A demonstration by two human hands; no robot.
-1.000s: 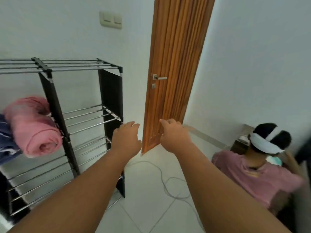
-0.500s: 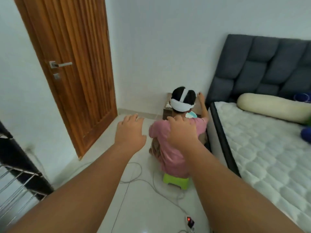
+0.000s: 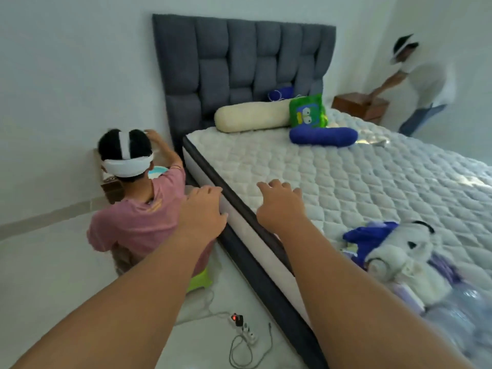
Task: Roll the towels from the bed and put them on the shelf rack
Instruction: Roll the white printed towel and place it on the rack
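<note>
Both the left hand (image 3: pixel 203 213) and right hand (image 3: pixel 281 206) hang empty with fingers spread above the bed (image 3: pixel 306 169) edge; a heap of towels (image 3: pixel 394 257) there seemingly awaits rolling; the shelf rack is out of view.

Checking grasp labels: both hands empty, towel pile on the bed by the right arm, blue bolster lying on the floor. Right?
Not quite. The head view shows the blue bolster lying on the bed, near the headboard, not on the floor. The rest holds: left hand and right hand are empty, and the towel pile is by the right arm.
</note>
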